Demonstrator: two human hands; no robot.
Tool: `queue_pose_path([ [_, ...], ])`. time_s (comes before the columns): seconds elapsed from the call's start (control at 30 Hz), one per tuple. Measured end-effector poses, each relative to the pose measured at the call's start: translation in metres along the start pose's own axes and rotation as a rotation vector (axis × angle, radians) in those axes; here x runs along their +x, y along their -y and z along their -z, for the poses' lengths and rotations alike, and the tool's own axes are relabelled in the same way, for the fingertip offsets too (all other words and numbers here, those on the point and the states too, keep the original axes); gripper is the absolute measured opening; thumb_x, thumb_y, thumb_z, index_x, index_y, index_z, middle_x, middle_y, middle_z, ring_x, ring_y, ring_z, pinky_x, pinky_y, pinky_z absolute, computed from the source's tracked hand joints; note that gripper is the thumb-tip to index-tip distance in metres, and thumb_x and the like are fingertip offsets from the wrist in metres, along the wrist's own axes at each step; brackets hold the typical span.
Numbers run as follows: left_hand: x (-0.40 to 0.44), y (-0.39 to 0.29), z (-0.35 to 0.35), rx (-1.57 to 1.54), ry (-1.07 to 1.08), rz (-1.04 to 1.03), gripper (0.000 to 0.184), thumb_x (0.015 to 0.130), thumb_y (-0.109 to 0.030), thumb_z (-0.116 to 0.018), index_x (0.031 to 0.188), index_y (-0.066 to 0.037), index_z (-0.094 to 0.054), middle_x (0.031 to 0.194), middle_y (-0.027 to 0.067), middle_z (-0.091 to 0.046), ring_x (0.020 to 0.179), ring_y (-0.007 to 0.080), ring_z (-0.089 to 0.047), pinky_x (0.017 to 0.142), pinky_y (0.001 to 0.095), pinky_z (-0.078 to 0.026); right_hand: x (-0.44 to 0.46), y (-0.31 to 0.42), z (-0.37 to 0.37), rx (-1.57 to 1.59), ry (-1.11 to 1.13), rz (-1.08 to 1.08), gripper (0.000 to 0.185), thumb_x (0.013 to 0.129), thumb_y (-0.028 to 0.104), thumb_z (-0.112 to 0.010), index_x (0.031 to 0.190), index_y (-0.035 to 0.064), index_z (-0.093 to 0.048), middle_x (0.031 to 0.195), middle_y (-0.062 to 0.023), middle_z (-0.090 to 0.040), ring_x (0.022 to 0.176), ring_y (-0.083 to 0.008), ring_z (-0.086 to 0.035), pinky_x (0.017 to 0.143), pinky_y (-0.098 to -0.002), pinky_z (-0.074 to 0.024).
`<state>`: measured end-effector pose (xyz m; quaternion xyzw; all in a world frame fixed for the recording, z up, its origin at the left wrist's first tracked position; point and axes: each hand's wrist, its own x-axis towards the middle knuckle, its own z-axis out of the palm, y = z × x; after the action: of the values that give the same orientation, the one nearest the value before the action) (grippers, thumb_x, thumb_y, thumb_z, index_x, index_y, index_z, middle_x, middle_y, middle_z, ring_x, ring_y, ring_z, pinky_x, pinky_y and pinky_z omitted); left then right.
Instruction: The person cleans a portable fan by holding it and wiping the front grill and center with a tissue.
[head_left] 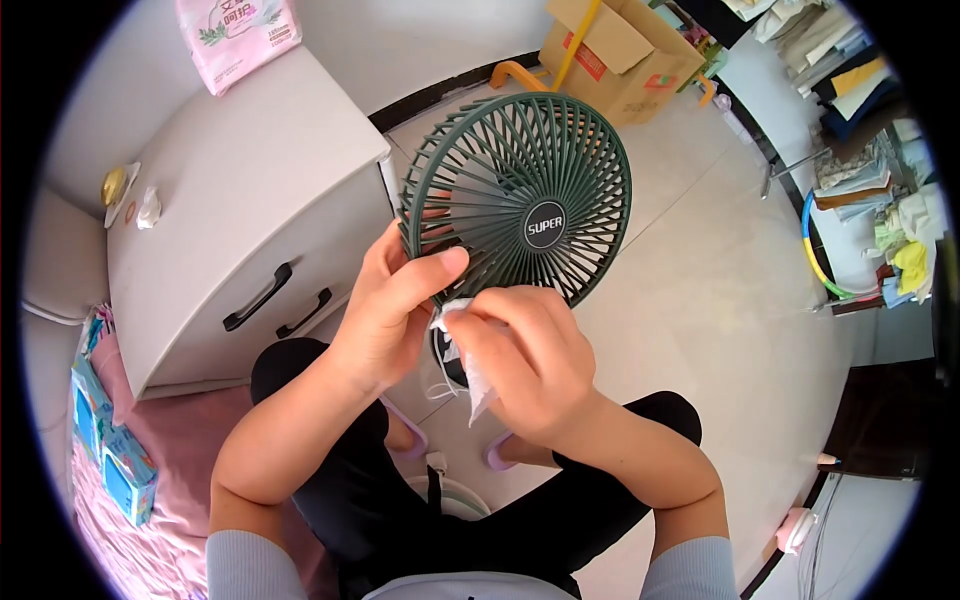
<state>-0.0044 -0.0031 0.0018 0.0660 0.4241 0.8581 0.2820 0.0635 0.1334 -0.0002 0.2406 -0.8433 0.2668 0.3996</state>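
The person's left hand (395, 300) grips the dark green fan (560, 215) at the lower left of its rim, thumb laid flat over the front ribs and fingers curled behind, partly showing through the gaps. The right hand (535, 365) pinches a white wipe (478, 390) between thumb and bent fingers at the fan's bottom edge, knuckles up. Both elbows are bent and the forearms angle inward, so the fan is held in front of the person, above the knees. Its grille is round, with slim, smooth ribs spreading from a black hub disc marked "SUPER". The wipe is thin, crumpled and soft, its loose end drooping below the fan; beside it dangles a slender white strand (437, 388). Left of the fan stands a pale, smooth-topped cabinet (250, 150) with black bar handles. Beyond the fan sits a brown cardboard box (640, 75) with raised flaps; under it spreads glossy, light floor tile (720, 270). Lower left of the fan lies wrinkled pink fabric (190, 440).
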Motion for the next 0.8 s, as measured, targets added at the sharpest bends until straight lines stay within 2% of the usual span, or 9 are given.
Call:
queue_pose_path([
  [0.07,0.001,-0.002,-0.003,0.008,0.035,-0.054,0.047,0.084,-0.013,-0.067,0.125,0.000,-0.049,0.115,0.0075,-0.062,0.105,0.0146,-0.059,0.095,0.0306,-0.045,0.006,-0.008,0.008,0.024,0.002,0.002,0.033,0.061,0.001,-0.071,0.094,0.0012,-0.068,0.090,-0.0113,-0.062,0.077,-0.0266,-0.060,0.063,-0.0341,-0.0496],
  [0.13,0.000,-0.003,-0.004,0.017,0.031,-0.047,0.047,0.084,-0.013,-0.066,0.125,0.001,-0.049,0.115,0.0080,-0.062,0.105,0.0147,-0.059,0.096,0.0308,-0.045,0.013,-0.027,0.014,-0.036,-0.077,-0.006,0.027,0.066,-0.003,-0.073,0.092,0.0017,-0.067,0.088,-0.0122,-0.061,0.076,-0.0274,-0.060,0.065,-0.0328,-0.0491],
  [0.23,0.001,0.002,-0.001,0.057,0.000,-0.054,0.049,0.085,-0.015,-0.065,0.127,0.002,-0.047,0.115,0.0074,-0.062,0.104,0.0145,-0.059,0.094,0.0303,-0.046,0.021,-0.043,0.030,-0.075,-0.070,-0.146,0.019,0.072,-0.002,-0.069,0.090,0.0013,-0.065,0.092,-0.0112,-0.061,0.080,-0.0260,-0.060,0.069,-0.0341,-0.0498],
  [0.3,0.001,0.001,-0.001,0.037,0.001,-0.048,0.050,0.085,-0.017,-0.065,0.128,0.001,-0.047,0.115,0.0073,-0.061,0.104,0.0145,-0.059,0.093,0.0304,-0.046,0.026,-0.047,0.038,0.092,-0.163,-0.386,0.014,0.077,-0.004,-0.069,0.089,0.0022,-0.065,0.090,-0.0105,-0.062,0.079,-0.0226,-0.061,0.070,-0.0308,-0.0488],
  [0.4,0.002,0.002,0.001,-0.004,-0.019,-0.047,0.052,0.086,-0.021,-0.065,0.129,0.000,-0.047,0.115,0.0071,-0.061,0.104,0.0147,-0.059,0.093,0.0308,-0.047,0.027,-0.045,0.046,0.275,-0.243,-0.560,0.009,0.080,-0.004,-0.069,0.087,0.0015,-0.065,0.088,-0.0100,-0.062,0.079,-0.0210,-0.061,0.070,-0.0284,-0.0479],
  [0.43,0.002,0.003,0.001,-0.025,-0.039,-0.057,0.052,0.086,-0.024,-0.064,0.130,-0.001,-0.047,0.115,0.0071,-0.060,0.104,0.0149,-0.059,0.093,0.0311,-0.047,0.026,-0.046,0.045,0.160,-0.200,-0.399,0.014,0.077,-0.004,-0.070,0.089,0.0022,-0.066,0.089,-0.0097,-0.063,0.078,-0.0225,-0.061,0.070,-0.0296,-0.0487],
  [0.47,0.003,0.003,0.002,-0.025,-0.043,-0.059,0.052,0.086,-0.024,-0.064,0.130,-0.001,-0.047,0.115,0.0071,-0.060,0.104,0.0149,-0.059,0.093,0.0311,-0.047,0.025,-0.043,0.043,0.163,-0.198,-0.398,0.014,0.077,-0.004,-0.070,0.089,0.0022,-0.066,0.089,-0.0097,-0.063,0.078,-0.0225,-0.061,0.070,-0.0296,-0.0487],
  [0.57,0.004,0.002,0.002,-0.070,-0.077,-0.046,0.050,0.088,-0.026,-0.062,0.130,-0.003,-0.047,0.117,0.0074,-0.060,0.105,0.0155,-0.059,0.093,0.0317,-0.048,0.019,-0.036,0.032,-0.024,-0.029,-0.057,0.031,0.067,-0.003,-0.070,0.098,0.0020,-0.068,0.096,-0.0095,-0.063,0.081,-0.0273,-0.060,0.070,-0.0348,-0.0504],
  [0.8,0.003,-0.007,0.003,-0.065,-0.064,-0.098,0.043,0.091,-0.026,-0.057,0.127,-0.003,-0.049,0.118,0.0084,-0.060,0.108,0.0168,-0.059,0.097,0.0339,-0.047,0.014,-0.024,0.023,-0.135,0.065,0.048,0.036,0.066,-0.003,-0.068,0.102,-0.0073,-0.065,0.099,-0.0126,-0.061,0.083,-0.0287,-0.060,0.069,-0.0348,-0.0527],
])
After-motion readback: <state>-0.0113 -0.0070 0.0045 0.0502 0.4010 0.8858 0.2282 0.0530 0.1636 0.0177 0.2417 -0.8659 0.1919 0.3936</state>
